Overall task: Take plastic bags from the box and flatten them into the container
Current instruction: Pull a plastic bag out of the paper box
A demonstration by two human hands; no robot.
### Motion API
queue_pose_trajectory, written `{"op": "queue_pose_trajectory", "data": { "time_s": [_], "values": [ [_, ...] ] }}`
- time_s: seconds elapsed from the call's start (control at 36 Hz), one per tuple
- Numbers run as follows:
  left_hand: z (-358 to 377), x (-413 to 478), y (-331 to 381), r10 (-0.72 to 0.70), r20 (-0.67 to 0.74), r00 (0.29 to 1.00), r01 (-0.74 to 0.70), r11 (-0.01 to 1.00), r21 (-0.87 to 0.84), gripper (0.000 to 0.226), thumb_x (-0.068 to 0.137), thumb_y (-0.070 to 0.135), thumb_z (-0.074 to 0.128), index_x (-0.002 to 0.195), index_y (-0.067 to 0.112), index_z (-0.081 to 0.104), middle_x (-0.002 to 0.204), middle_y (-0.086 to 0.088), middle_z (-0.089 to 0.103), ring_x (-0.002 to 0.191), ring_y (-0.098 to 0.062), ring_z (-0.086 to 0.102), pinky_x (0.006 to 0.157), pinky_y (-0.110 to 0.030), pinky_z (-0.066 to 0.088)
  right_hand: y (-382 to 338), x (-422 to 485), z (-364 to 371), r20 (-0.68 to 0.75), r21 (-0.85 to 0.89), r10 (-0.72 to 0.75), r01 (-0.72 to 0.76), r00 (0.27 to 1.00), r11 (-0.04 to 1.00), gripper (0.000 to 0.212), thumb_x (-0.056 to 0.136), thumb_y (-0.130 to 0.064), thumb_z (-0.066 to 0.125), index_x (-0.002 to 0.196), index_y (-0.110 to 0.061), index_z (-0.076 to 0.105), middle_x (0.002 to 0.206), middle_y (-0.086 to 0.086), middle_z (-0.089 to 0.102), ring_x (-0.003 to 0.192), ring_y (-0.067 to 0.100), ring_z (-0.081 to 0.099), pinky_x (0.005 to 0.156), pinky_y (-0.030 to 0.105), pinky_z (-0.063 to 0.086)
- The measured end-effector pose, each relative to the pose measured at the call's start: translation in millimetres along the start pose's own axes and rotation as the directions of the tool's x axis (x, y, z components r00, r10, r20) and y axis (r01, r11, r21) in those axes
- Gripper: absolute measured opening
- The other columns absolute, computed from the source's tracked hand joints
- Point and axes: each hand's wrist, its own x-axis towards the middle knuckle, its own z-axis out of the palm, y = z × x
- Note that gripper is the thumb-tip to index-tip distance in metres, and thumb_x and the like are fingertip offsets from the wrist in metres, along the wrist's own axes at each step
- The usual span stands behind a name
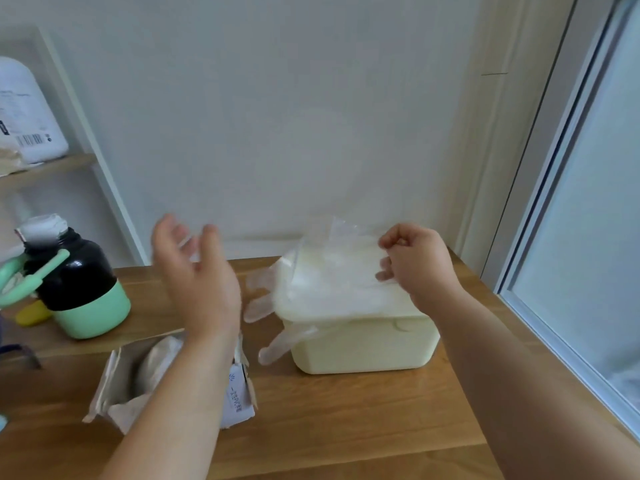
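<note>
A cream plastic container (367, 348) stands on the wooden table (346, 431) near the wall. A pile of clear plastic bags (329, 282) lies across its top, with finger-shaped ends hanging over its left side. My right hand (415, 265) pinches the pile's right edge with curled fingers. My left hand (197, 271) hovers to the left of the container, raised, fingers spread and blurred; a faint clear strip shows by its fingertips. A torn-open cardboard box (131, 382) with more plastic inside sits at the lower left, partly behind my left forearm.
A black and mint-green bottle (83, 292) stands at the left with a mint utensil beside it. A shelf (48, 168) carries a white jug (27, 109). The white wall is just behind the container, and a window frame (540, 237) borders the table's right.
</note>
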Motion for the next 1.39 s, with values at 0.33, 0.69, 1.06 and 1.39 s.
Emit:
{"op": "queue_pose_trajectory", "data": {
  "time_s": [0.33, 0.69, 1.06, 1.39],
  "values": [
    [44.2, -13.9, -26.8, -0.165, 0.921, 0.354, -0.756, 0.529, 0.385, 0.035, 0.098, 0.021, 0.049, 0.13, 0.034, 0.056, 0.138, 0.014, 0.052, 0.126, -0.007, 0.048, 0.1, -0.031, 0.042, 7.7, 2.7, -3.9, 0.106, -0.178, -0.001, 0.02, 0.994, 0.984, 0.03, 0.092, -0.023, 0.056, 0.122, -0.024, 0.057, 0.1, -0.007, 0.06, 0.062, 0.008, 0.064, 0.069, 0.028, 0.054],
    [70.7, -3.5, -26.7, -0.459, 0.857, 0.235, -0.746, 0.48, 0.461, 0.05, 0.093, 0.046, 0.056, 0.141, 0.04, 0.043, 0.149, 0.02, 0.04, 0.137, -0.006, 0.037, 0.112, -0.03, 0.024, 24.7, 35.2, -26.1, 0.092, -0.599, -0.098, 0.134, 0.991, 0.79, 0.036, 0.091, 0.003, 0.042, 0.1, -0.02, 0.069, 0.106, 0.001, 0.064, 0.089, 0.019, 0.06, 0.07, 0.027, 0.05],
    [77.4, -3.5, -23.1, -0.542, 0.81, 0.224, -0.804, 0.367, 0.469, 0.065, 0.087, 0.048, 0.064, 0.145, 0.038, 0.039, 0.151, 0.011, 0.04, 0.136, -0.016, 0.039, 0.104, -0.029, 0.038, 15.6, 34.9, -17.0, 0.311, -0.91, -0.181, 0.347, 0.933, 0.227, 0.048, 0.091, -0.025, 0.052, 0.139, -0.024, 0.044, 0.15, 0.003, 0.029, 0.134, 0.024, 0.031, 0.105, 0.038, 0.025],
    [85.3, -2.6, -48.7, -0.619, 0.776, 0.119, -0.89, 0.281, 0.36, 0.057, 0.09, 0.032, 0.059, 0.143, 0.037, 0.039, 0.149, 0.009, 0.038, 0.132, -0.022, 0.041, 0.101, -0.038, 0.041, 31.5, 41.9, -11.1, 0.461, -0.866, 0.345, 0.329, 0.817, 0.377, 0.068, 0.089, -0.03, 0.063, 0.147, -0.018, 0.03, 0.146, 0.003, 0.04, 0.133, 0.022, 0.038, 0.104, 0.031, 0.032]
  ]
}}
